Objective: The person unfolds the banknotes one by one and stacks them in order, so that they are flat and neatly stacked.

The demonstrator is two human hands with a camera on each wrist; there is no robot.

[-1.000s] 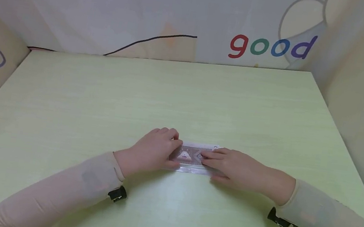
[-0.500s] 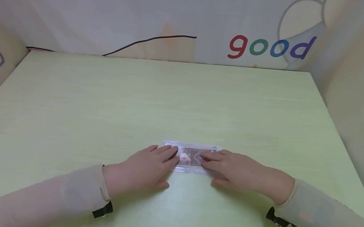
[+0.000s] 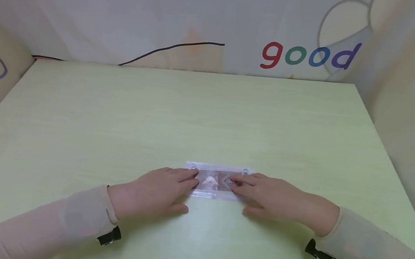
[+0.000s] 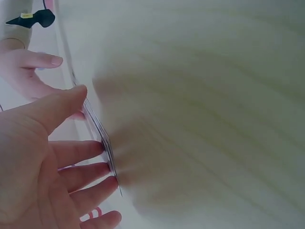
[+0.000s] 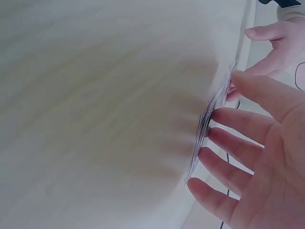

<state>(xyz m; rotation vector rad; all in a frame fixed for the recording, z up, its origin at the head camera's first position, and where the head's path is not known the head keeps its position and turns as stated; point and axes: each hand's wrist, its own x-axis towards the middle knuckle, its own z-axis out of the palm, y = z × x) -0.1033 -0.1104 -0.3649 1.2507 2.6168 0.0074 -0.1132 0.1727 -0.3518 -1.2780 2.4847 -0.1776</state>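
A flat, clear plastic packet (image 3: 210, 182) with a brownish printed middle and a small white figure lies on the table near the front. My left hand (image 3: 159, 189) rests its outstretched fingertips at the packet's left end, its thumb apart on the near side. On the right end lie the straight fingers of my right hand (image 3: 277, 199), partly covering a printed diamond shape. From the left wrist view, the packet (image 4: 105, 143) appears edge-on as a thin layered sheet under the left fingertips. Likewise, the right wrist view has the right fingertips touching the thin packet (image 5: 202, 126).
Pale green table (image 3: 193, 114) extends behind and around the hands. A printed curtain (image 3: 168, 13) with a star and the word "good" borders its back edge, and similar cloth hangs along both sides. Black wrist cameras (image 3: 109, 236) sit under both cuffs.
My left hand has let go of the packet's left end, where its fingers were curled, and has moved left and nearer with fingers straightened. The right hand has hardly moved.
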